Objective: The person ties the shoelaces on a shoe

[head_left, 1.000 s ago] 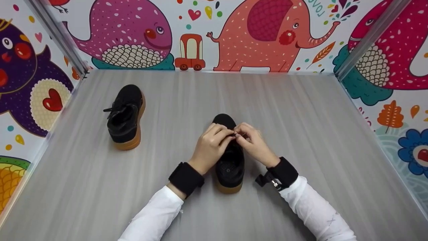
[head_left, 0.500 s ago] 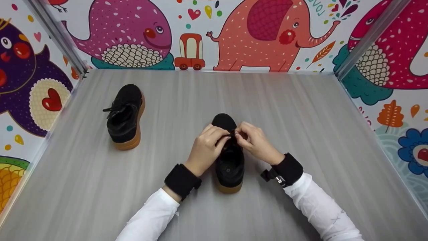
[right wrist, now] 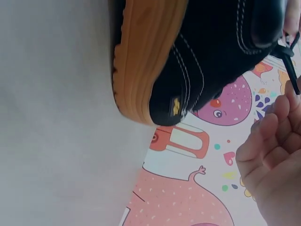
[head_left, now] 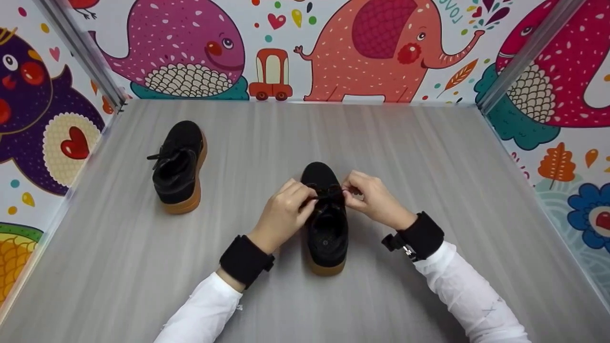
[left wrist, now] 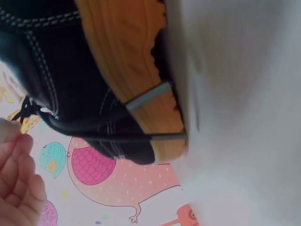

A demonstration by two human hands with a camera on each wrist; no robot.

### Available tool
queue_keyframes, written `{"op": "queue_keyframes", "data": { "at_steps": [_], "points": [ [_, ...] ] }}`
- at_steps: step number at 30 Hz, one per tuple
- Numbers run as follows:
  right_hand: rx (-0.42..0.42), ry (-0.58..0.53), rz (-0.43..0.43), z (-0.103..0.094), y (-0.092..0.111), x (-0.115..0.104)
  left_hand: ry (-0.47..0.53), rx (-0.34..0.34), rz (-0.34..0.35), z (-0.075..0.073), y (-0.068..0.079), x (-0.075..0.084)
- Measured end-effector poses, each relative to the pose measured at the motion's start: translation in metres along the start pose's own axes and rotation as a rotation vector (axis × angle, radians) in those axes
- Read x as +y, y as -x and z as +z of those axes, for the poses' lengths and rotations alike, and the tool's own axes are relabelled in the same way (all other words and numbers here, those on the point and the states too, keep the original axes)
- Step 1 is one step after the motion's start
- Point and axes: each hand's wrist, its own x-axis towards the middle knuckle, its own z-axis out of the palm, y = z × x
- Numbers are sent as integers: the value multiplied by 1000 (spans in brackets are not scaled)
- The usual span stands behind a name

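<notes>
A black shoe (head_left: 318, 174) with a tan sole stands on the table between the two hands, toe pointing away. Its dark shoelace (head_left: 329, 196) stretches sideways across the front of the opening. The left hand (head_left: 282, 215) pinches the lace on one side, and the right hand (head_left: 377, 202) pinches it on the other. From the left wrist, two lace ends (left wrist: 117, 137) with grey tips hang down the shoe's side. The right wrist view shows a stretch of lace (right wrist: 290, 73) running down to the right hand's fingertips (right wrist: 282, 106).
Another black shoe (head_left: 183, 136) with a tan sole and a tied lace stands at the back left of the grey table (head_left: 248, 143). Walls with printed cartoon animals (head_left: 371, 57) enclose the table at the back and both sides.
The hands have drawn apart, left hand to the left and right hand to the right, pulling the lace out between them. Both shoes have stayed in place.
</notes>
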Motion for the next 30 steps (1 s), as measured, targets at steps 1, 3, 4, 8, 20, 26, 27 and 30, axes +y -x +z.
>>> {"op": "queue_keyframes", "data": {
  "at_steps": [1, 3, 4, 8, 20, 26, 27, 30],
  "points": [
    [2, 1, -9, -1, 0, 1, -8, -4, 5, -1, 1, 0],
    [1, 5, -25, -2, 1, 2, -27, -9, 17, -4, 1, -1],
    [-1, 8, -33, -3, 1, 3, -39, -11, 27, -5, 2, -1],
    [-17, 39, -69, -5, 4, 6, -74, -17, 67, -9, 4, -3],
    [-12, 241, -307, -7, 8, 16, -270, -48, 201, -15, 18, -10],
    [-20, 425, -373, -8, 8, 15, -378, -74, 232, -16, 19, -9],
    [-17, 428, -371, -7, 9, 15, -382, -73, 228, -15, 19, -9],
    [-11, 387, -328, -4, 11, 15, -362, -57, 197, -14, 18, -8]
  ]
}}
